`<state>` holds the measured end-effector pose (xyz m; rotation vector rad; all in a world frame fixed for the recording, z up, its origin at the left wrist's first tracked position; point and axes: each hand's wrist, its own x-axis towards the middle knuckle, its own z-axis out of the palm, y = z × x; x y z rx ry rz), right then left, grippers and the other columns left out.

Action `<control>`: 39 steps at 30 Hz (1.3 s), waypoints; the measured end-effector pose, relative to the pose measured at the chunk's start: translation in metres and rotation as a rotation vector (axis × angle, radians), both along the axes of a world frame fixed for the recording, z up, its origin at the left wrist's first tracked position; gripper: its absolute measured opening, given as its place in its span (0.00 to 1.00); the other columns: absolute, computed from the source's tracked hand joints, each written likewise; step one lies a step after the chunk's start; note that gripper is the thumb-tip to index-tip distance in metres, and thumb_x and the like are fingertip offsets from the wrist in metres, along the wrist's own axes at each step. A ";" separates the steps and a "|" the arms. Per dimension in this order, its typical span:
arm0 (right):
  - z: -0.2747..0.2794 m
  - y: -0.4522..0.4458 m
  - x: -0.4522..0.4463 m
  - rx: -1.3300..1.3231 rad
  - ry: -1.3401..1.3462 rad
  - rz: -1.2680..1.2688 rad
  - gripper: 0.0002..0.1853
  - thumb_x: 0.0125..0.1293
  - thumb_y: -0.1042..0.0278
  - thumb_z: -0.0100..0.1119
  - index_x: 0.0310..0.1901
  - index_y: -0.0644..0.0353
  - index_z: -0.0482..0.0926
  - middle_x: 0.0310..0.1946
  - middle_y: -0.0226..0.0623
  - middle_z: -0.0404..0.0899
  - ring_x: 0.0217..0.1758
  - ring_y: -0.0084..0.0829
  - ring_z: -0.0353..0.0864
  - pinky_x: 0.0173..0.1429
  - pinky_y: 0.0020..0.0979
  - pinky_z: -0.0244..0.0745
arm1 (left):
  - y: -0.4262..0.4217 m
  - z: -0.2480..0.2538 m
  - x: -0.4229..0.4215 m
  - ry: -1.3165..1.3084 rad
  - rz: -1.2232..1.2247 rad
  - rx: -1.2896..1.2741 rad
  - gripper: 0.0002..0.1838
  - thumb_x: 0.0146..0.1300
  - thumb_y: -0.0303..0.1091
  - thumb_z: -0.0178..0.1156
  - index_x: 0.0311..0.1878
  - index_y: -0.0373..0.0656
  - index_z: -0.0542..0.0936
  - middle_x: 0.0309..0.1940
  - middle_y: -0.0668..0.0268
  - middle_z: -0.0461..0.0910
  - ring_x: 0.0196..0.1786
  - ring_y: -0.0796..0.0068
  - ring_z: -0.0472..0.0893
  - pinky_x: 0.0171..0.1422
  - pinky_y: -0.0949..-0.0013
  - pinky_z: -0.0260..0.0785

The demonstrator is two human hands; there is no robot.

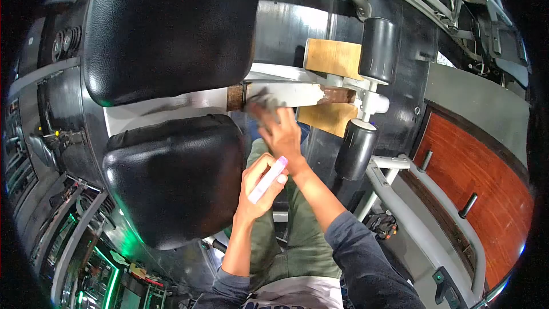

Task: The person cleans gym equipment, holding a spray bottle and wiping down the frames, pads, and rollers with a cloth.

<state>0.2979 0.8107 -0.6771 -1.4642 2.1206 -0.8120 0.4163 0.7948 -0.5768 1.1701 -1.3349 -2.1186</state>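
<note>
- Nearest, the left hand (251,180) is closed round a slim pink-and-white object (267,181), which slants up out of the grip, its pink end close to the right wrist
- Just ahead of it, the right hand (283,134) stretches forward, fingers bent at a blurred greyish-brown thing (263,104); the smear hides its shape, and I cannot tell whether it is gripped or only pressed
- That blurred thing lies beyond both hands, at the right fingertips, over the pale beam (291,95) and near its brown patch (235,98)
- Left of the hands, two black cushions (174,180) flank the beam, the smaller one just beside the left hand
- To the right, two wooden blocks (329,119) flank the beam's other end, black rollers (355,151) beside them
- Farther right stands a reddish-brown board (486,194), well apart from the hands
</note>
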 end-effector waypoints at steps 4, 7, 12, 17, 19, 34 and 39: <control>-0.009 0.014 -0.004 0.091 -0.077 -0.268 0.34 0.58 0.70 0.65 0.69 0.37 0.72 0.44 0.41 0.70 0.49 0.46 0.71 0.52 0.46 0.76 | -0.001 0.004 -0.003 -0.002 0.039 0.122 0.12 0.64 0.36 0.64 0.36 0.37 0.76 0.29 0.65 0.74 0.31 0.75 0.75 0.39 0.71 0.67; -0.006 0.006 0.016 -0.026 -0.006 -0.127 0.35 0.54 0.74 0.66 0.66 0.41 0.75 0.41 0.42 0.69 0.46 0.45 0.71 0.49 0.42 0.74 | -0.001 -0.005 0.002 -0.023 -0.062 -0.070 0.15 0.66 0.42 0.63 0.36 0.38 0.76 0.32 0.65 0.76 0.26 0.80 0.76 0.32 0.75 0.69; -0.005 0.005 0.006 -0.113 -0.048 0.036 0.33 0.51 0.70 0.71 0.62 0.36 0.79 0.38 0.36 0.72 0.43 0.41 0.74 0.48 0.42 0.78 | -0.004 0.006 0.004 -0.026 -0.177 -0.220 0.08 0.62 0.31 0.65 0.35 0.39 0.76 0.30 0.67 0.77 0.26 0.80 0.74 0.31 0.75 0.67; -0.032 0.036 -0.005 -0.105 -0.410 -0.173 0.25 0.61 0.72 0.63 0.62 0.49 0.80 0.37 0.37 0.81 0.37 0.36 0.79 0.46 0.31 0.76 | -0.008 0.014 0.008 -0.039 -0.202 -0.134 0.06 0.61 0.27 0.65 0.34 0.39 0.76 0.29 0.67 0.77 0.30 0.78 0.75 0.36 0.72 0.68; -0.030 0.032 -0.013 0.368 -1.429 -0.577 0.21 0.68 0.63 0.58 0.62 0.57 0.78 0.43 0.36 0.84 0.37 0.30 0.80 0.44 0.29 0.76 | -0.009 0.020 0.006 -0.059 -0.186 -0.157 0.06 0.60 0.27 0.65 0.34 0.39 0.76 0.30 0.67 0.77 0.31 0.78 0.75 0.36 0.72 0.67; -0.043 0.039 -0.053 -0.123 -2.103 -0.989 0.17 0.67 0.57 0.54 0.47 0.63 0.81 0.40 0.39 0.85 0.44 0.41 0.85 0.54 0.43 0.81 | -0.020 0.028 0.001 -0.126 -0.163 -0.043 0.08 0.63 0.27 0.65 0.35 0.39 0.74 0.26 0.67 0.73 0.27 0.80 0.71 0.33 0.73 0.63; -0.055 0.017 -0.033 0.069 -1.925 -0.920 0.16 0.68 0.53 0.53 0.45 0.56 0.81 0.40 0.34 0.85 0.42 0.34 0.84 0.52 0.40 0.80 | -0.019 0.022 0.002 -0.155 -0.223 -0.079 0.06 0.67 0.29 0.60 0.37 0.40 0.73 0.29 0.68 0.78 0.28 0.82 0.78 0.33 0.76 0.71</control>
